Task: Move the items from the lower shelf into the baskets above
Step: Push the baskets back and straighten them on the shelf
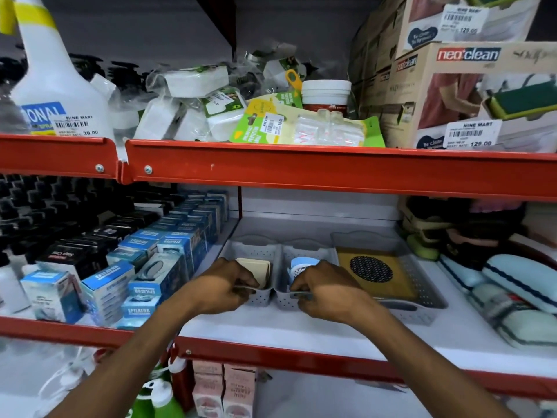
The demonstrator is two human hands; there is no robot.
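Three grey perforated baskets stand side by side on the middle shelf. My left hand (227, 283) grips the front rim of the left basket (254, 250), which holds beige cards (254, 268). My right hand (319, 286) grips the front rim of the middle basket (313, 253), which holds a blue and white round item (303, 265). The larger right basket (422, 285) holds a yellow pack with a black dotted disc (372, 270). On the shelf below, pink boxes (223, 390) and squeeze bottles (162, 393) show between my forearms.
Blue boxes (144, 273) and black boxes fill the shelf left of the baskets. Pale blue cases (521, 282) lie to the right. The red shelf edge (301, 168) above carries sponges, packets, a spray bottle (57, 79) and cardboard boxes (470, 92).
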